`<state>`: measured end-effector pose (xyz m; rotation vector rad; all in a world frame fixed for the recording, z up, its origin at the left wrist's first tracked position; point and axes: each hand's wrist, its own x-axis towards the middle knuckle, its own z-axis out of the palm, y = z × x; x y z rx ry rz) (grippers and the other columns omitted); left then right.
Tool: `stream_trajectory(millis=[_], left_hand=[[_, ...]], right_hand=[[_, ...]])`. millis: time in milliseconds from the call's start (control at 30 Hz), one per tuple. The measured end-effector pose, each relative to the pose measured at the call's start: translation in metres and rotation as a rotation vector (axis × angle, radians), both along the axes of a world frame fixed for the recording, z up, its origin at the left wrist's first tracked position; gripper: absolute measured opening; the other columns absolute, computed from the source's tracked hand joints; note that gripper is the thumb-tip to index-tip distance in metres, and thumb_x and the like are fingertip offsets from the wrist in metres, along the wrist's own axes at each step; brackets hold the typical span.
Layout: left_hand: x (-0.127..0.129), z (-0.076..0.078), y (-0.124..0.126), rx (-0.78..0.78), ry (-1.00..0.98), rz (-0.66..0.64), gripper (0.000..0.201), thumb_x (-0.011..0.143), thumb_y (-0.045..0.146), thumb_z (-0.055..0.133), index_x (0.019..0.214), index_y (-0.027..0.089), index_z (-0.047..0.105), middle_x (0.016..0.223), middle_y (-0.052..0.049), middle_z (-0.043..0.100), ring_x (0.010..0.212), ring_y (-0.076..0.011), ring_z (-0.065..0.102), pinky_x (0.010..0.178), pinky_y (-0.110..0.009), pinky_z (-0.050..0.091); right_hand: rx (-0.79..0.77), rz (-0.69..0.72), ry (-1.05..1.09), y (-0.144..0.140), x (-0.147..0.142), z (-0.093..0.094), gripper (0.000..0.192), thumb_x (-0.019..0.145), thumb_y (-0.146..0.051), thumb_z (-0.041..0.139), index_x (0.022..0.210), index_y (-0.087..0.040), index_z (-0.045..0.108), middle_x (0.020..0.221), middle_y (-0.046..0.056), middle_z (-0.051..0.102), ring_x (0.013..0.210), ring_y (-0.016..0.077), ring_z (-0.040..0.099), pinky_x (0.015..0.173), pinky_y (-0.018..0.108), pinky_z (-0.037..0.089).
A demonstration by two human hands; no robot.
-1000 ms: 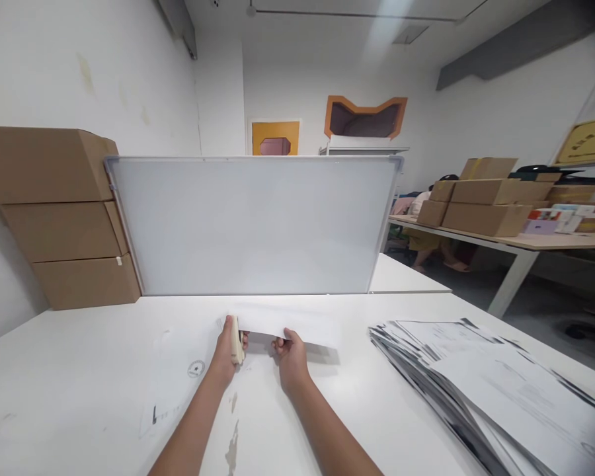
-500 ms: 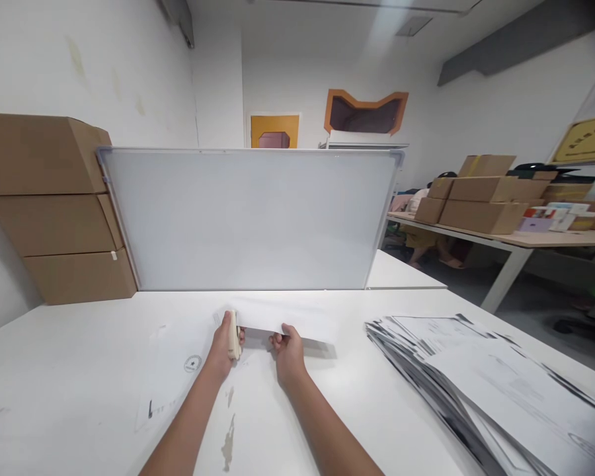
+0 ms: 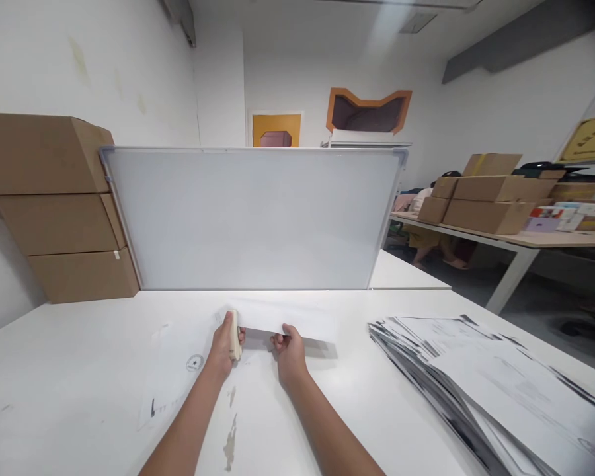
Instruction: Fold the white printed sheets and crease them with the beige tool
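My left hand [image 3: 225, 344] grips a small cream stapler [image 3: 234, 334] clamped on the left end of a white sheet of paper [image 3: 297, 318]. My right hand [image 3: 290, 348] pinches the sheet's near edge a little to the right. The paper is lifted just above the white table [image 3: 79, 357]. A printed sheet with a round stamp [image 3: 178, 370] lies flat to the left of my left hand.
A whiteboard [image 3: 252, 218] stands upright across the table's back. Three cardboard boxes [image 3: 54, 205] are stacked at the left against the wall. A fanned pile of printed papers [image 3: 480, 377] covers the right side. Another table with boxes [image 3: 486, 198] and a seated person stand farther right.
Both hands and the paper hold the same pose; only the head view has shifted slightly.
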<state>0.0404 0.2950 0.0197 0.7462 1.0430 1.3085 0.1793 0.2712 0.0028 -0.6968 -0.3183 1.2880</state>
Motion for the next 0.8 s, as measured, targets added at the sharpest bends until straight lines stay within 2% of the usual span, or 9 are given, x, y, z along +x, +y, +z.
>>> stream_trajectory(millis=[200, 367, 633, 733, 800], left_hand=[[-0.001, 0.005, -0.002, -0.028, -0.111, -0.091, 0.065, 0.065, 0.082, 0.051, 0.062, 0.017, 0.051, 0.047, 0.005, 0.039, 0.039, -0.0064, 0.033, 0.033, -0.018, 0.018], [-0.002, 0.007, -0.005, -0.052, -0.125, -0.117, 0.066, 0.065, 0.084, 0.047, 0.059, 0.018, 0.048, 0.048, 0.005, 0.036, 0.039, -0.0064, 0.031, 0.034, -0.019, 0.016], [-0.002, 0.013, -0.008, -0.067, -0.182, -0.124, 0.065, 0.076, 0.08, 0.038, 0.056, 0.018, 0.046, 0.046, 0.005, 0.034, 0.037, -0.0066, 0.03, 0.033, -0.018, 0.017], [-0.003, 0.014, -0.01, 0.015, -0.368, -0.07, 0.062, 0.086, 0.069, 0.029, 0.057, 0.018, 0.046, 0.048, 0.002, 0.039, 0.038, -0.0081, 0.035, 0.034, -0.019, 0.022], [-0.004, 0.014, -0.009, 0.093, -0.5, 0.007, 0.052, 0.093, 0.05, 0.026, 0.059, 0.018, 0.048, 0.05, 0.0, 0.043, 0.039, -0.0092, 0.038, 0.036, -0.019, 0.029]], right_hand=[[-0.002, 0.011, 0.015, -0.003, 0.0, 0.002, 0.031, 0.074, -0.028, 0.053, 0.046, -0.023, 0.038, 0.04, -0.005, 0.036, 0.044, 0.0116, 0.037, 0.06, 0.027, 0.042], [0.004, 0.02, 0.018, -0.002, 0.0, 0.002, 0.034, 0.075, -0.029, 0.053, 0.044, -0.023, 0.038, 0.04, -0.004, 0.035, 0.045, 0.0115, 0.037, 0.06, 0.027, 0.042], [0.019, 0.006, 0.017, 0.001, 0.0, 0.0, 0.031, 0.071, -0.03, 0.055, 0.048, -0.024, 0.037, 0.04, -0.005, 0.035, 0.044, 0.012, 0.036, 0.059, 0.028, 0.043], [0.021, -0.004, 0.022, 0.0, 0.0, 0.0, 0.03, 0.071, -0.032, 0.055, 0.049, -0.024, 0.037, 0.041, -0.005, 0.034, 0.044, 0.0124, 0.037, 0.059, 0.029, 0.043], [0.013, -0.003, 0.024, 0.0, 0.0, 0.001, 0.03, 0.071, -0.033, 0.055, 0.05, -0.024, 0.036, 0.042, -0.005, 0.034, 0.045, 0.0131, 0.039, 0.06, 0.029, 0.044]])
